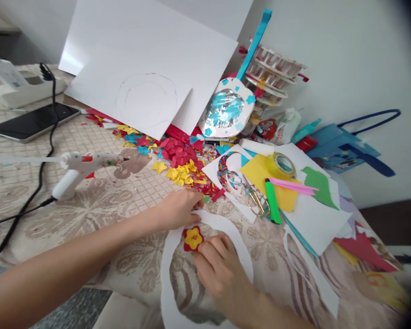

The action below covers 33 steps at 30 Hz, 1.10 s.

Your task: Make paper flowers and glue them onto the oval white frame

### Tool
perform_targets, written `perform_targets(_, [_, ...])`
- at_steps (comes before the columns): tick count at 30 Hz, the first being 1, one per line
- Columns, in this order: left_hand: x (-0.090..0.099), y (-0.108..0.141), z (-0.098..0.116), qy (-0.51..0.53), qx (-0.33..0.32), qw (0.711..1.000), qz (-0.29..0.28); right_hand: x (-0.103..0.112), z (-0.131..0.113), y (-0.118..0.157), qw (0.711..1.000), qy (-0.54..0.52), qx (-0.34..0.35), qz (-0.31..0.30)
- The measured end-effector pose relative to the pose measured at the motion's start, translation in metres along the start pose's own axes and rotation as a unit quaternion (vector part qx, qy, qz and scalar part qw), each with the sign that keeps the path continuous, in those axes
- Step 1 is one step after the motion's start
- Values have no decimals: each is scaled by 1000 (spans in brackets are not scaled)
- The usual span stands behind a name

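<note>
A white wavy paper ring lies on the patterned tablecloth, with a clear-looking middle. My left hand rests at its top edge, fingers bent and pressed together; what they pinch, if anything, is too small to name. A red and yellow paper flower sits inside the ring near its top left. My right hand is over the ring's middle, its curled fingertips at the flower's lower right edge. A bit of green shows below the flower by those fingertips.
A white glue gun with a black cable and a phone are at left. Paper flowers, scissors, a green marker, tape and paper sheets lie beyond my hands. White boards stand behind.
</note>
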<state>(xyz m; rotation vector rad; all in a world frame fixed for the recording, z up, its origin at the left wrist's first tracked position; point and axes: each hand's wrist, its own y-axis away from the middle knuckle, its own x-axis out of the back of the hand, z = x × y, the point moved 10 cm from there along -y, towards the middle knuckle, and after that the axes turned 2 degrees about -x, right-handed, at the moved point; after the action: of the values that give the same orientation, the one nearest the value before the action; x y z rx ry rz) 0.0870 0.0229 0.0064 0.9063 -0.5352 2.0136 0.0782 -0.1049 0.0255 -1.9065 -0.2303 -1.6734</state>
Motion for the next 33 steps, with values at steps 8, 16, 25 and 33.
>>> perform_targets(8, [0,0,-1,-1,9,1000,-3,-2,1,-2,1000,0,-1,-12])
perform_targets(16, [1,0,0,-5,5,1000,-1,-1,0,-3,1000,2,3,-5])
perform_targets(25, [-1,0,-1,-6,1,1000,-1,-1,-2,-3,999,-13,13,-37])
perform_targets(33, [-1,0,-1,4,3,1000,-7,9,15,4,993,-102,-38,-56])
